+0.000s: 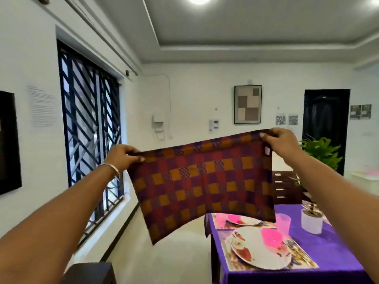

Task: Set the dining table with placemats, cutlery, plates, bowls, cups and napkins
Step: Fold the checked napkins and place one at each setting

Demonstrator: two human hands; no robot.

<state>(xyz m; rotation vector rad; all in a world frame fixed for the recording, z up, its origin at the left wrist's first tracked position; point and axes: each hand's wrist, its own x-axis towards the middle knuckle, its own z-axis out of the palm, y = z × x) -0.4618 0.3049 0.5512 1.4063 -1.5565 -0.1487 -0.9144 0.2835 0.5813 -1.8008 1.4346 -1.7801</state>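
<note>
Both arms up: left hand (123, 155) and right hand (282, 143) each pinch a top corner of the checked napkin (202, 181), spread wide, hanging above the purple-clothed table's (332, 255) far left end.

Home dining rm, set table (332, 261), framed art (248, 104), barred window (90, 128)

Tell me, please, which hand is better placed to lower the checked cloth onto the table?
Right, probably. The right hand pinches the checked cloth above the purple table; the left hand holds its corner out over the floor.
</note>
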